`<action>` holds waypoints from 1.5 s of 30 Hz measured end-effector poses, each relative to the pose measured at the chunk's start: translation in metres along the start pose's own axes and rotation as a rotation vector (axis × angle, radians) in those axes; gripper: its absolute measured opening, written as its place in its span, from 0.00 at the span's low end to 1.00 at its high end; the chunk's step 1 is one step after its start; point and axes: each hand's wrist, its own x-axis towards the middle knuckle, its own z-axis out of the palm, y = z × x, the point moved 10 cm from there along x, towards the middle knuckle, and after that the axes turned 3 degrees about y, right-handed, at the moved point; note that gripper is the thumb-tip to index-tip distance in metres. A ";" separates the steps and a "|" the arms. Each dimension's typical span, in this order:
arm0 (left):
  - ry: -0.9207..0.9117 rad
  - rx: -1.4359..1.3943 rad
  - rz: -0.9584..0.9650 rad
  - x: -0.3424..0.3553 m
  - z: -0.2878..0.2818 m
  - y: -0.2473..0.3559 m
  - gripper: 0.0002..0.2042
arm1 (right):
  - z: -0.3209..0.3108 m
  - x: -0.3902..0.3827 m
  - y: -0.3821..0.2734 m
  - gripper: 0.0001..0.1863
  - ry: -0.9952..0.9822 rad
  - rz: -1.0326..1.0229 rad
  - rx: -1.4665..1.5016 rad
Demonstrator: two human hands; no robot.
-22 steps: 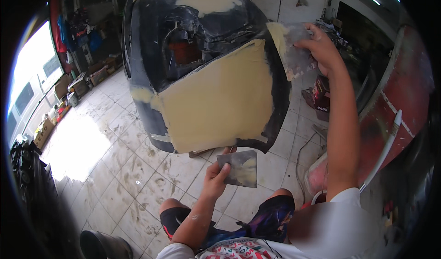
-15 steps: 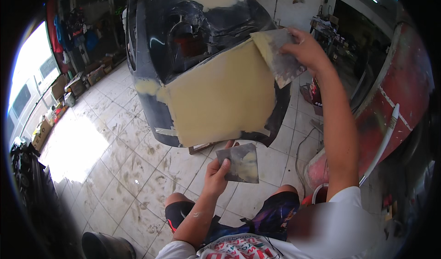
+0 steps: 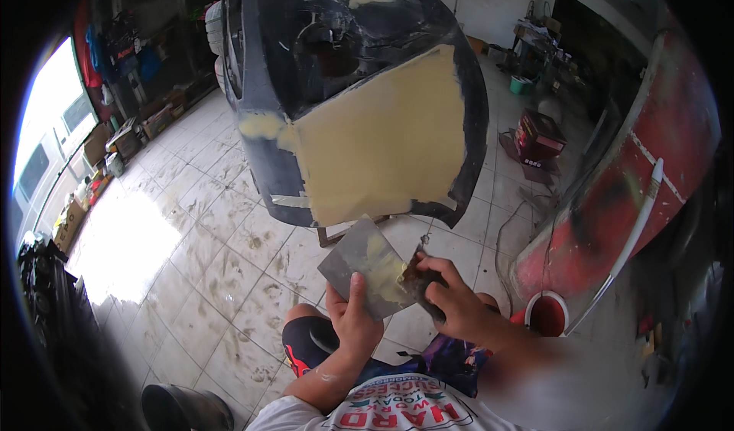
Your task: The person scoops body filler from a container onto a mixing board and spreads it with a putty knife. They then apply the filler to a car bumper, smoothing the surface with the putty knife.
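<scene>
My left hand grips a square flat metal plate, its thumb on top, with yellow body filler smeared across the plate. My right hand is closed around a dark, stained filler spreader, whose edge meets the right side of the plate. Both tools are in front of my lap. Beyond them stands a dark car bumper with a broad, smooth tan layer of filler on its face. A strip of pale tape sticks to its lower left.
At right lies a red painted car panel, a long white strip leaning by it. A red bucket stands below. A dark bucket is lower left. A red box sits on the tiled floor.
My right hand has come down from the bumper's upper right corner with the spreader, to the plate. My left hand has tilted the plate. The bumper appears slightly shifted in view.
</scene>
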 end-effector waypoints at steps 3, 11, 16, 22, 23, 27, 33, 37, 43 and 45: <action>-0.043 0.072 0.091 0.001 0.012 0.016 0.19 | -0.024 -0.003 0.012 0.22 0.008 0.016 -0.318; -0.340 0.941 0.519 0.018 0.078 0.052 0.09 | -0.045 0.019 -0.017 0.37 0.014 -0.126 -0.705; -0.279 0.892 0.621 0.013 0.080 0.077 0.09 | -0.024 0.013 0.000 0.37 -0.033 -0.143 -0.593; -0.250 0.296 0.177 0.037 0.027 0.039 0.16 | -0.136 0.046 0.051 0.38 0.399 -0.078 -0.432; -0.177 0.309 -0.035 0.045 0.012 0.008 0.16 | -0.158 0.060 0.059 0.36 0.494 -0.066 -0.473; -0.313 0.246 -0.114 0.049 0.015 -0.049 0.18 | -0.203 0.142 0.059 0.34 0.729 -0.237 -0.491; -0.367 0.202 -0.180 0.062 0.008 -0.066 0.20 | -0.165 0.184 0.042 0.29 0.719 -0.208 -0.776; -0.291 0.147 -0.167 0.063 -0.003 -0.058 0.19 | -0.144 0.166 0.043 0.38 0.722 -0.225 -0.808; -0.312 0.106 -0.134 0.061 0.000 -0.051 0.19 | -0.151 0.174 0.024 0.35 0.677 -0.283 -0.827; -0.326 0.069 -0.131 0.064 0.002 -0.050 0.19 | -0.157 0.166 -0.001 0.32 0.697 -0.440 -0.757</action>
